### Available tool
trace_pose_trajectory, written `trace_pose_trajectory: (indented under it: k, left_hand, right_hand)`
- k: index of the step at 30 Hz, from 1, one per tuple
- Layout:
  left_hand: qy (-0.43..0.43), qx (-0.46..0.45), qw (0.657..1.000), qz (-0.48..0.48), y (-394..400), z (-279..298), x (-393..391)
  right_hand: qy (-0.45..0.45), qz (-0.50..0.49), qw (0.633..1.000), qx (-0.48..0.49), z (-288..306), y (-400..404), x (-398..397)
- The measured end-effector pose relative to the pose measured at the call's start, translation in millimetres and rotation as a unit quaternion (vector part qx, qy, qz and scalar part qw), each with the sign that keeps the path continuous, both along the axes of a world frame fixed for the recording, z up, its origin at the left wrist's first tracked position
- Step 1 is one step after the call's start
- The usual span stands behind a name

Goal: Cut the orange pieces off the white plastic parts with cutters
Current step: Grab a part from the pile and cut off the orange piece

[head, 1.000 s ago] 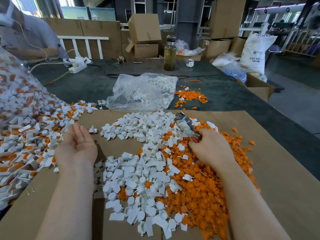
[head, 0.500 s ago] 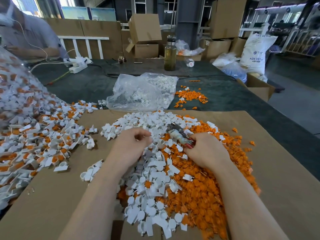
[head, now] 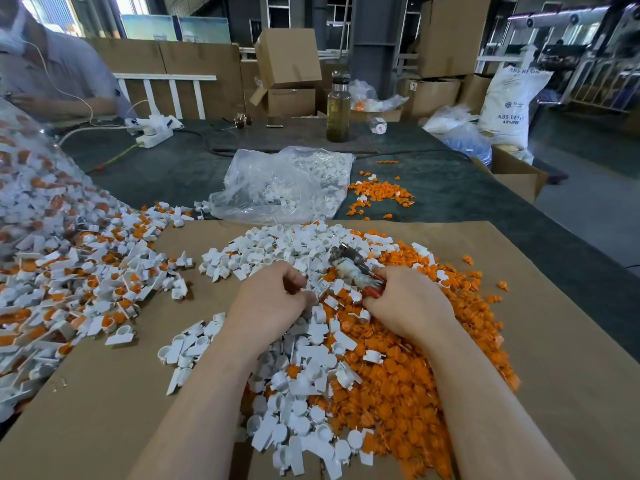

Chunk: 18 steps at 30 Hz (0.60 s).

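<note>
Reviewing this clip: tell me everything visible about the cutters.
The cutters are a small hand tool with a dull grey metal head, a pale, worn-looking middle and red handles. They lie tilted, head pointing up and to the left, above the heap of white parts and orange pieces. The right hand grips the handles, mostly hiding them. Whether the blades are open cannot be made out.

A factory floor: stacked cardboard boxes (head: pixel 287 57), a resin sack (head: pixel 509 105) (labelled ABS), steel columns (head: pixel 372 46).

Cutters (head: pixel 353 268) handles hidden inside right hand (head: pixel 408 303); left hand (head: pixel 270 299) contents unclear.
</note>
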<state>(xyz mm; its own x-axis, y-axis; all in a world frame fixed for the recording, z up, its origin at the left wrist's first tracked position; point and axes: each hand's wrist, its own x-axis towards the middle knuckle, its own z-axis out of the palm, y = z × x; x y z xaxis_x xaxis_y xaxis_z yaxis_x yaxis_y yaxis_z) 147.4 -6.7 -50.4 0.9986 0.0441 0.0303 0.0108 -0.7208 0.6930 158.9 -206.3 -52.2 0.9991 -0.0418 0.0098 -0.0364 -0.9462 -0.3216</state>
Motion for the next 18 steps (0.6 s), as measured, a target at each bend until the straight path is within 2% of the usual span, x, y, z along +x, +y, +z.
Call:
trace_pose_trajectory:
  k: [6,12,15,18]
  left_hand:
    - [-0.026,-0.017,0.999,-0.005,0.8,1.2,-3.5]
    - [-0.024,-0.054,0.998,-0.031,0.8,4.0,-5.6]
    - [-0.041,-0.105,0.993,-0.029,-0.3,7.6,-5.7]
    - [-0.041,-0.198,0.979,0.000,-0.3,11.6,-7.5]
  right_hand:
    - [-0.048,-0.021,0.998,0.022,3.2,-2.1,-2.2]
    - [-0.095,-0.005,0.970,0.222,11.5,1.2,-6.7]
    - [-0.111,0.004,0.955,0.276,15.7,4.4,-10.8]
    - [-0.128,0.008,0.944,0.303,18.3,8.0,-13.3]
